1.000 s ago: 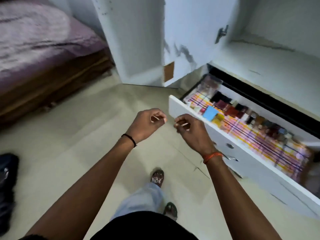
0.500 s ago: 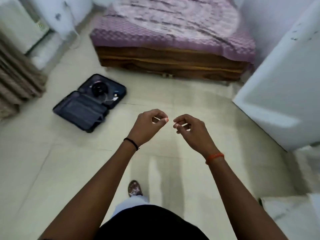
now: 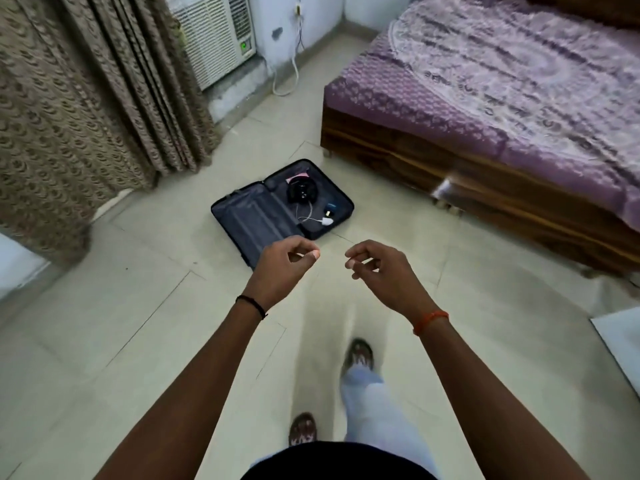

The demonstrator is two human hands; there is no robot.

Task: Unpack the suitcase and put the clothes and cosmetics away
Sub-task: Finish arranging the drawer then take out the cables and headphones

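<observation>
A dark suitcase (image 3: pixel 256 220) lies open on the tiled floor ahead of me. Its right half holds a round black item (image 3: pixel 302 192), a white plug with a thin cable (image 3: pixel 325 221), a small dark object (image 3: pixel 330 206) and a bit of pink (image 3: pixel 298 176). The left half looks bare. My left hand (image 3: pixel 284 268) and my right hand (image 3: pixel 377 275) hover side by side in front of me, just short of the suitcase. Both have loosely curled fingers and hold nothing.
A bed (image 3: pixel 485 98) with a purple cover and wooden frame stands at the right. Patterned curtains (image 3: pixel 86 98) hang at the left, with an air conditioner (image 3: pixel 214 32) behind. A white panel edge (image 3: pixel 620 344) shows at the right. My feet step on open floor.
The view has swung away from the wardrobe and its open drawer to the suitcase, which is now closer and centred. My hands keep the same pose.
</observation>
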